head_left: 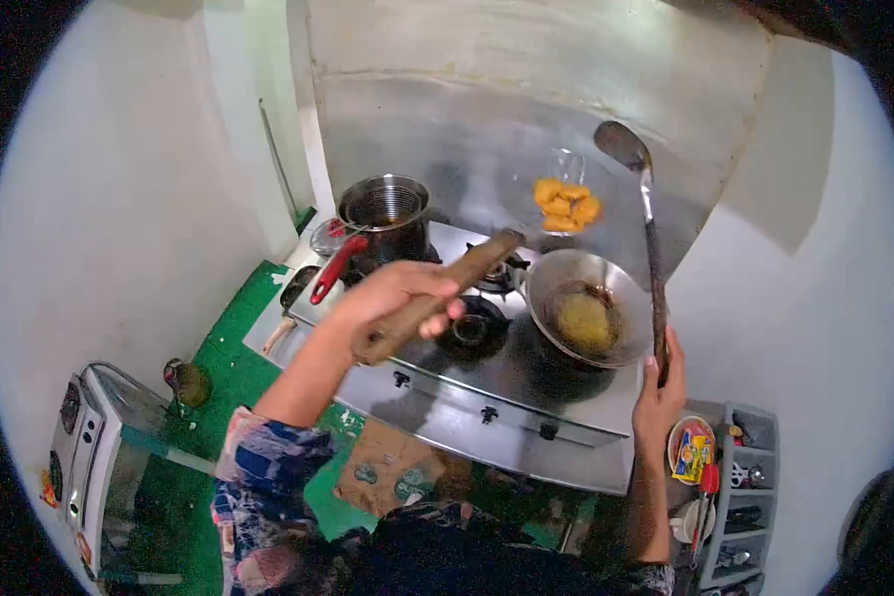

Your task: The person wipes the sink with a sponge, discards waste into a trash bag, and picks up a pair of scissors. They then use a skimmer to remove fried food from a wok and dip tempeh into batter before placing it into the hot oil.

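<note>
My left hand (417, 298) is closed around a brown wooden stick (477, 266) with a hole near its lower end, held over the front of the stove. At the right, my right hand (663, 382) grips the dark handle of a long ladle (623, 146), its head raised up by the back wall. Between them a metal wok (538, 298) sits on the stove with yellowish oil (584, 320) in it. Orange fried pieces (566, 204) lie in a clear holder behind the wok.
A dark pot (385, 238) with a strainer stands at the stove's back left, beside a red handle (338, 268). A bare burner (470, 328) is at the centre. To the right is a grey rack (750, 497) with utensils; a white stove (89, 447) stands at the lower left.
</note>
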`<state>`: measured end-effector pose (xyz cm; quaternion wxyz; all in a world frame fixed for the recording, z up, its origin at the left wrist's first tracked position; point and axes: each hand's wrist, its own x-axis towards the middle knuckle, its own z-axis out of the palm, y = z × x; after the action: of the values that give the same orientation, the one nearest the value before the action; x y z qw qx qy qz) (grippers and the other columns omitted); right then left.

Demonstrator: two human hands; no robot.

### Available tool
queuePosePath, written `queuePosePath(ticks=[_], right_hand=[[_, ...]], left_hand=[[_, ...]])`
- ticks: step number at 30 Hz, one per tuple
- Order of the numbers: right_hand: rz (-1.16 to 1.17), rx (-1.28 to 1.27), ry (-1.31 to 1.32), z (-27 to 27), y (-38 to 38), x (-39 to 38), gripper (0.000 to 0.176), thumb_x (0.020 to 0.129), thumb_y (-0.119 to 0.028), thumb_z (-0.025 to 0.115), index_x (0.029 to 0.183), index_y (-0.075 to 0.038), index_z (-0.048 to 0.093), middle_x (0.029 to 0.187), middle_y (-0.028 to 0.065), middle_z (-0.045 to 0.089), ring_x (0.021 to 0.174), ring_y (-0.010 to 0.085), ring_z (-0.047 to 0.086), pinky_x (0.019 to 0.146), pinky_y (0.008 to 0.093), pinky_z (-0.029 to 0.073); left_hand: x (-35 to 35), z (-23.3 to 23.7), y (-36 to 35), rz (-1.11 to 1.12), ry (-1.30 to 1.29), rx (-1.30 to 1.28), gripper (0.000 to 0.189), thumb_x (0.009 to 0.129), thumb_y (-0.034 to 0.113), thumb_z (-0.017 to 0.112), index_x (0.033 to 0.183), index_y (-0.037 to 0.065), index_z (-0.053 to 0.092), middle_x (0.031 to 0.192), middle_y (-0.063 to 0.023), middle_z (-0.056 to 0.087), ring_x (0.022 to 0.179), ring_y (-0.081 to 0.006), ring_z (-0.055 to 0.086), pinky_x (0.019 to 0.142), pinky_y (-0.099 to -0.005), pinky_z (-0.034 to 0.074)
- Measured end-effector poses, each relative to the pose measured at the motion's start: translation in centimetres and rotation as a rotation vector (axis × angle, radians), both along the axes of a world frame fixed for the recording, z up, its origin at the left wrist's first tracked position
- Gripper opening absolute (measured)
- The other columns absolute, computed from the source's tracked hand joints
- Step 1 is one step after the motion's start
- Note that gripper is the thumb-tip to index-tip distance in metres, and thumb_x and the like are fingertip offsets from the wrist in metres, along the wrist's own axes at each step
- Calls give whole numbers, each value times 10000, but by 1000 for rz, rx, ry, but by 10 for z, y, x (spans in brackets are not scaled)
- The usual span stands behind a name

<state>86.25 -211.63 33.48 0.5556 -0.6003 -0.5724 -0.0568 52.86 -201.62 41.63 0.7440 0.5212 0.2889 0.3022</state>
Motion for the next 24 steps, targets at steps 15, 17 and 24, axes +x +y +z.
queuePosePath(ticks=[15,17,24], right_hand=[[257,-156,-154,-12,98,-153,420,910,-234,389,1306,-95,402,958,226,529,897,393,511,816,440,395],[270,-229,-173,-8,107,-169,434,855,-106,426,1288,-95,431,995,194,540,909,350,524,832,386,404],[186,-247,-261,-14,135,-200,451,848,-85,424,1295,-147,427,844,184,473,781,366,498,725,437,410]], left_hand=[[-202,17,60,321,146,-88,253,854,157,527,1016,-30,479,704,-60,566,452,-74,527,377,-166,452],[-215,6,71,311,148,-124,250,855,153,524,1020,-29,478,701,-57,568,447,-77,525,375,-165,455],[-233,-10,84,232,182,-147,310,855,149,519,1066,-66,447,747,-86,568,523,-101,539,440,-187,475]])
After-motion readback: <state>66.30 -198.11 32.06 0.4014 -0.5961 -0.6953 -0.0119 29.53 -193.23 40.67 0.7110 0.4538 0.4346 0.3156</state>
